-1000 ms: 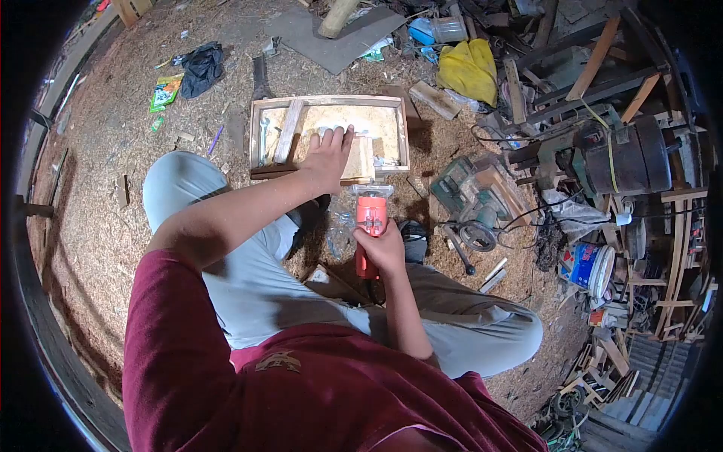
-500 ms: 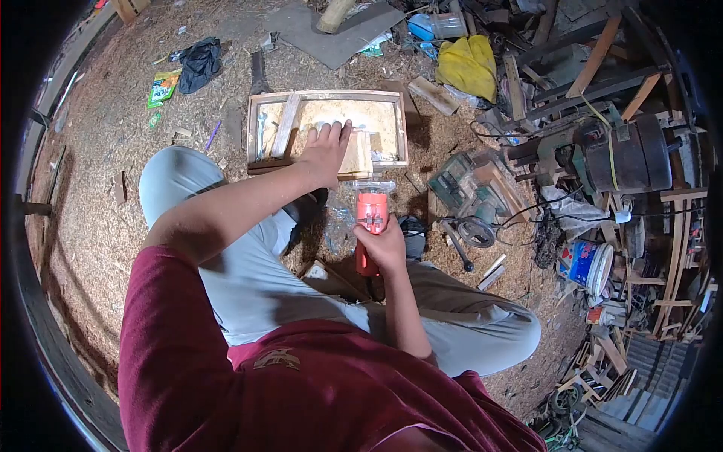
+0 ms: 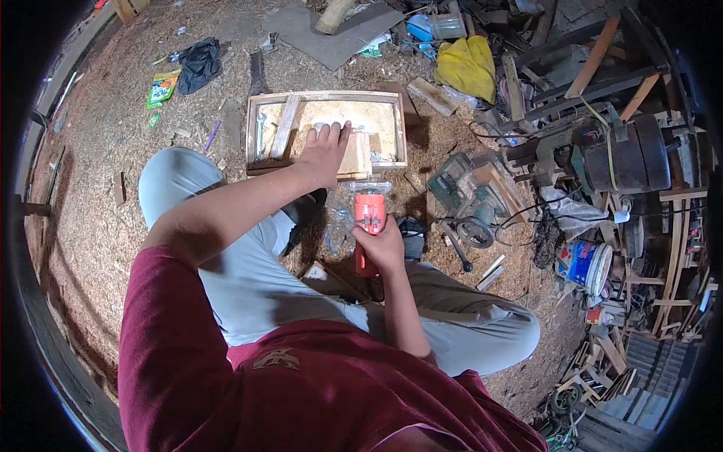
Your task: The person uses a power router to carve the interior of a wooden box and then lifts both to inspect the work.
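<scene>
Left hand (image 3: 325,154) flat on wooden frame (image 3: 325,97)

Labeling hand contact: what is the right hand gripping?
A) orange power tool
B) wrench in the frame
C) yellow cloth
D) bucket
A: the right hand is wrapped around the body of the orange power tool, while the left hand lies flat on the wooden frame.

Glossy orange plastic tool (image 3: 368,218), rough bare wooden frame (image 3: 325,98), perhaps metal wrench (image 3: 260,135) inside.
</scene>
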Available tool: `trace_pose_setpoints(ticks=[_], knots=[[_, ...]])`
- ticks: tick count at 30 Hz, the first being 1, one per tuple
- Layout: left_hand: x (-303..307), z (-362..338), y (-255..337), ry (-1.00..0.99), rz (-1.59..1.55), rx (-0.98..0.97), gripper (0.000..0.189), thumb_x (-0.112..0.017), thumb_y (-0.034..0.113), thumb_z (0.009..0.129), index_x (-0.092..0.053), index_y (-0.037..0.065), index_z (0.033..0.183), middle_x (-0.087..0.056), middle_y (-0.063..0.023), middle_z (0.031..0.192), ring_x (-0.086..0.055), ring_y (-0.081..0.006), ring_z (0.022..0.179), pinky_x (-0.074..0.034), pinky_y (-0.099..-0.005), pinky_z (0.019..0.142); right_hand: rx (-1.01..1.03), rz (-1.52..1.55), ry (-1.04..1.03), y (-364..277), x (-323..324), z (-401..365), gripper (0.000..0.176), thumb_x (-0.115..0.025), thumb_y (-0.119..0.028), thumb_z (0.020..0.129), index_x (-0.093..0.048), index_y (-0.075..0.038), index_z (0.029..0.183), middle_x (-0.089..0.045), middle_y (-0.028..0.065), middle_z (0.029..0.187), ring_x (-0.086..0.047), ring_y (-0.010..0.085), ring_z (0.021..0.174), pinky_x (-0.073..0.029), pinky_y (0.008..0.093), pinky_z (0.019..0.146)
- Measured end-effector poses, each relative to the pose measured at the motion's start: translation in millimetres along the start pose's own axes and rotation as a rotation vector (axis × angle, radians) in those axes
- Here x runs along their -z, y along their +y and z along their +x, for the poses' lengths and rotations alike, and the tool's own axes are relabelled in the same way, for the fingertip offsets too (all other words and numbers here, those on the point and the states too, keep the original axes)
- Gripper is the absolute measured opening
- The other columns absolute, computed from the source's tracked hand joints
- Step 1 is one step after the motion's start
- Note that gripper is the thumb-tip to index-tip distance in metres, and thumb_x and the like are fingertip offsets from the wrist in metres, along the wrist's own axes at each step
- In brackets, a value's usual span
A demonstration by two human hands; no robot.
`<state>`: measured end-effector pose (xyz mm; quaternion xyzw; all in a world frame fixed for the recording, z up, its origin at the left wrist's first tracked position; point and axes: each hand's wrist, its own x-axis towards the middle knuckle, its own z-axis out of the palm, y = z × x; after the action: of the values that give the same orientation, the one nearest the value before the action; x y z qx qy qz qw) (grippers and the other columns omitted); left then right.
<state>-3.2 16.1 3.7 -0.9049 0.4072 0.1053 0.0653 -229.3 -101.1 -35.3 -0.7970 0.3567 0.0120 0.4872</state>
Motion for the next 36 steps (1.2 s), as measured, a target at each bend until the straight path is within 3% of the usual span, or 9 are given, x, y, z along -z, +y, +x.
trace_pose_setpoints(ticks=[11, 36], knots=[[-1.6, 0.9, -0.9, 0.007, -0.033, -0.004, 0.157, -0.104, 0.044, 0.058, -0.011, -0.008, 0.173, -0.043, -0.0203, 0.154, -0.043, -0.0358, 0.142, -0.036, -0.0511, 0.114, 0.024, 0.031, -0.024, 4.7, -1.6, 3.2, 0.054, -0.091, -0.040, 0.076, -0.072, -0.003, 0.110, -0.079, 0.0180, 0.101, -0.079, 0.0351, 0.096, -0.060, 0.0450, 0.087], [-0.2, 1.1, -0.2, 0.005, -0.018, 0.000, 0.155, -0.103, 0.045, 0.058, -0.012, -0.008, 0.173, -0.043, -0.0195, 0.153, -0.044, -0.0344, 0.141, -0.036, -0.0504, 0.114, 0.003, -0.031, 0.009, 7.9, -3.2, 4.4, 0.060, -0.092, -0.046, 0.075, -0.070, -0.002, 0.110, -0.077, 0.0223, 0.106, -0.078, 0.0407, 0.101, -0.060, 0.0477, 0.090]])
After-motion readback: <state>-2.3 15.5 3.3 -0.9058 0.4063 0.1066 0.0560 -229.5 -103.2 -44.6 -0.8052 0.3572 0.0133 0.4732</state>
